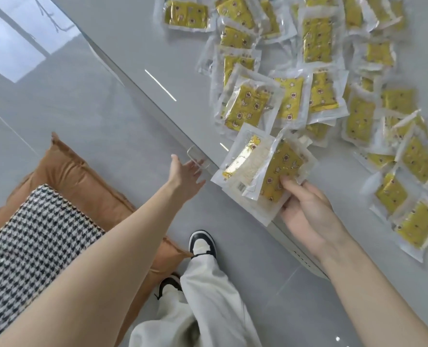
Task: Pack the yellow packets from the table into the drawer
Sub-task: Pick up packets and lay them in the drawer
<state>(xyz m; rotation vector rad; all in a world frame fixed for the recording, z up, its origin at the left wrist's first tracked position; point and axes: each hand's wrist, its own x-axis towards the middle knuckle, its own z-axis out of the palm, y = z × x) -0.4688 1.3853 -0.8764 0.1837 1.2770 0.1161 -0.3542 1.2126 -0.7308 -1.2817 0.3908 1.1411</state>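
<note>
Yellow packets (pixel 318 38), head view: many clear-wrapped packets with yellow patterned contents lie scattered and overlapping across the right side of the table, from its far edge down to its near right part.
Grey table (pixel 158 46): glossy top; its front edge runs diagonally from upper left to lower right.
Held packets (pixel 280 169): a small fan of the same packets, at least three, one turned with its pale back up, sits at the table's front edge and juts out past it, touching the nearest of the pile.
Right hand (pixel 305 209): clamped on the held packets, thumb on top and fingers curled beneath their lower corner.
Left hand (pixel 185 176): stretched forward with fingers straight and spread, holding nothing; its fingertips are at the clear handle, and contact cannot be told.
Clear handle (pixel 195 156): a small loop standing out from the table's front edge, just left of the held packets.
Floor (pixel 57 108): pale grey glossy tiles.
Cushions: a houndstooth cushion (pixel 32 241) lies on a brown cushion (pixel 82 176) at lower left.
Person: white trousers (pixel 208 296) and black-and-white shoes (pixel 203 244) below the arms.
</note>
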